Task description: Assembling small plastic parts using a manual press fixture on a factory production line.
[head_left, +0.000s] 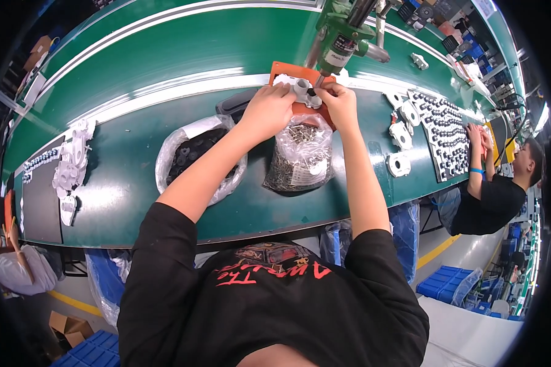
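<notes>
A white plastic housing [301,87] with round sockets sits on an orange fixture [281,67], under the spindle of a green drill-press-like machine [340,46]. My left hand [270,109] grips the housing's left side with bent fingers. On its right side my right hand [339,104] is closed in a pinch beside the spindle tip, at a small dark piece [313,93] too hidden to name. Just in front of the fixture stands a clear bag of metal screws [300,162]. Left of it, partly behind my left forearm, is a bag of black parts [193,153].
White housings stand stacked [73,159] at the left, and loose white parts [400,136] lie at the right. Farther right is a board with rows of black pieces [441,134]. A co-worker [502,189] works at the right end; another person [24,269] is at far left.
</notes>
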`<action>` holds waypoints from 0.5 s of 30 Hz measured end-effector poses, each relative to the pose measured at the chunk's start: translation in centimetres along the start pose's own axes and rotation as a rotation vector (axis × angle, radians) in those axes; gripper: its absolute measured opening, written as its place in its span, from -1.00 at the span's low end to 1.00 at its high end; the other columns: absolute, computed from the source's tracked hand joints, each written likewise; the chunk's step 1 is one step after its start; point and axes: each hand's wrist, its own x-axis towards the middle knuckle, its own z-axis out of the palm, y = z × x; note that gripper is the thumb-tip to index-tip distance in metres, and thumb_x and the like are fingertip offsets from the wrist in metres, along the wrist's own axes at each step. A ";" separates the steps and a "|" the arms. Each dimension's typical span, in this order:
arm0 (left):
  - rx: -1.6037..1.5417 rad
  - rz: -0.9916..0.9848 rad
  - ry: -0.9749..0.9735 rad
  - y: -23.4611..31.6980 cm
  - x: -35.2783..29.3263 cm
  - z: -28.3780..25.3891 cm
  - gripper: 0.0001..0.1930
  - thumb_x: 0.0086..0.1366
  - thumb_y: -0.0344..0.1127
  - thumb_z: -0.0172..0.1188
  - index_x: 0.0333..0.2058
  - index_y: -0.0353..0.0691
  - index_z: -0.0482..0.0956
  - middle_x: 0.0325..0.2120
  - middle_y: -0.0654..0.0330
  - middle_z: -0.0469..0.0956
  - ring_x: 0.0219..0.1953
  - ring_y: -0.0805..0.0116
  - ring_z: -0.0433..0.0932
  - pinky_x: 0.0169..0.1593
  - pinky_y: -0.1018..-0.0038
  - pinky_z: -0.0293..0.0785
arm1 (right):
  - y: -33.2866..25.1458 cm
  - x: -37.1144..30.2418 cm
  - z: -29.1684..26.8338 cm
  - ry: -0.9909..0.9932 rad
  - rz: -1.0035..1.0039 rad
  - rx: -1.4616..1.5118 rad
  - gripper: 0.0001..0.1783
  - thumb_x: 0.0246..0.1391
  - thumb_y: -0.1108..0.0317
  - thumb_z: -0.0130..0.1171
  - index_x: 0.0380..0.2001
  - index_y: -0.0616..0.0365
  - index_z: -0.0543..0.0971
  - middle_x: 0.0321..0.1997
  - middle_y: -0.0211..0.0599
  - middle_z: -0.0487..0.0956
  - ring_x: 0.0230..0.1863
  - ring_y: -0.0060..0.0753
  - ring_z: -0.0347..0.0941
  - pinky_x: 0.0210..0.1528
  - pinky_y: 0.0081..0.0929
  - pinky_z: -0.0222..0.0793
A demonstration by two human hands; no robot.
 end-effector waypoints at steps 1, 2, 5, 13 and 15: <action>0.009 0.010 -0.003 0.0 0.0 0.1 -0.75 0.14 -0.36 -0.02 -0.21 -0.25 0.49 -0.08 -0.02 0.45 0.04 0.03 0.37 0.11 0.21 0.23 | 0.0 -0.3 -0.1 0.000 0.000 -0.001 -0.79 -0.14 0.37 0.21 -0.41 0.28 0.62 -0.52 -0.23 0.59 -0.51 -0.56 0.45 -0.40 -0.58 0.33; 0.021 0.019 -0.004 0.0 0.1 0.1 -0.76 0.14 -0.36 -0.01 -0.21 -0.25 0.48 -0.08 -0.02 0.45 0.03 0.03 0.38 0.10 0.21 0.24 | -0.1 -0.7 -0.2 -0.010 -0.120 -0.011 -0.79 -0.12 0.37 0.18 -0.37 0.24 0.62 -0.43 -0.23 0.59 -0.41 -0.49 0.45 -0.31 -0.53 0.34; 0.052 0.033 0.017 0.2 0.0 0.1 -0.77 0.13 -0.36 -0.01 -0.24 -0.26 0.48 -0.09 -0.02 0.46 0.01 0.03 0.39 0.07 0.20 0.28 | -0.2 -1.8 -0.5 -0.015 -0.305 -0.169 -0.78 -0.06 0.37 0.13 -0.30 0.15 0.62 -0.22 -0.21 0.58 -0.19 -0.30 0.41 -0.10 -0.40 0.28; 0.030 0.046 -0.043 -0.2 0.7 -0.9 -0.75 0.00 -0.43 0.03 -0.27 -0.28 0.47 -0.23 0.02 0.48 -0.12 0.04 0.44 -0.02 0.23 0.36 | 1.4 -1.2 -2.5 0.000 -0.335 -0.223 -0.74 0.05 0.33 0.07 -0.18 0.13 0.58 -0.07 -0.20 0.53 -0.04 -0.27 0.37 0.08 -0.44 0.19; 0.029 0.034 -0.037 -0.5 0.4 -0.8 -0.74 -0.02 -0.44 0.03 -0.27 -0.29 0.47 -0.24 0.03 0.48 -0.14 0.04 0.44 -0.03 0.23 0.38 | -0.9 1.3 -4.7 0.123 0.106 -0.163 -0.70 0.13 0.25 -0.05 -0.32 0.25 0.56 -0.18 -0.23 0.57 -0.15 -0.43 0.44 -0.15 -0.54 0.31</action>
